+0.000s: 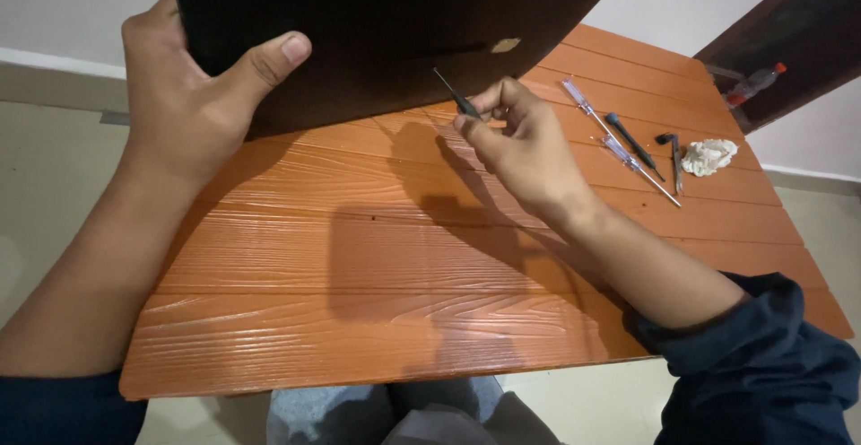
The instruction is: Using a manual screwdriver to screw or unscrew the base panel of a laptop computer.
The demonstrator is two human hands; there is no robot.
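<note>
**Laptop tilted up, screwdriver at its underside**

The left hand (184,95) grips the black laptop (395,32) by its edge, thumb on the matte underside, and holds it tilted above the table (359,266). The right hand (520,144) pinches a thin dark screwdriver (456,97); its long axis points up and left toward the laptop, just beside it. The table is orange, with grooved wood-grain planks. To the right lie other slim screwdrivers (619,144) and a crumpled white tissue (708,155).

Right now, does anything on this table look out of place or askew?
Yes: the black laptop is tipped up on edge, underside showing, gripped by the left hand. The right hand pinches a thin black screwdriver. A crumpled white tissue lies among the tools.
</note>
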